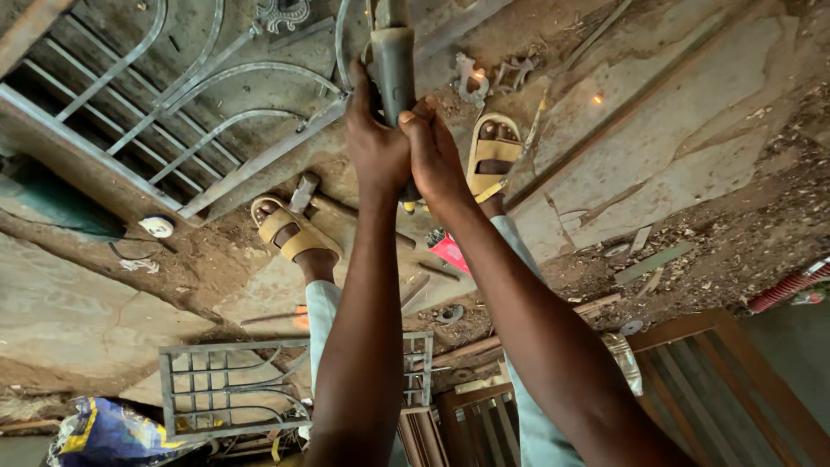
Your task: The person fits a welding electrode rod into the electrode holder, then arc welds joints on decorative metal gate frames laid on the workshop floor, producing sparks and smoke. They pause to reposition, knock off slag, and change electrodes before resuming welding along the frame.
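Fingers of both hands are wrapped tight round the grey body of a grinder (393, 60), with no gap showing between them and the tool. The left hand (376, 143) clasps it from about nine o'clock, the right hand (432, 156) from about three o'clock, and the two press together just under the tool. The grinder lies at twelve o'clock from the hands, its long axis running from six to twelve, straight away along the line of the forearms, and its far end is cut off by the top edge of the view. The hands look about equally near the tool; which one bears more of it cannot be told. Sparks (477, 76) glow at about one o'clock from the hands, near small metal scrolls on the ground. A metal grille (216, 121) with curved bars lies at ten o'clock, touching or just beside the tool's far part. The person's feet in yellow sandals (290, 232) stand at either side of the arms, a hammer (304, 192) lies near the left sandal, and a smaller grille (233, 389) leans at seven o'clock.
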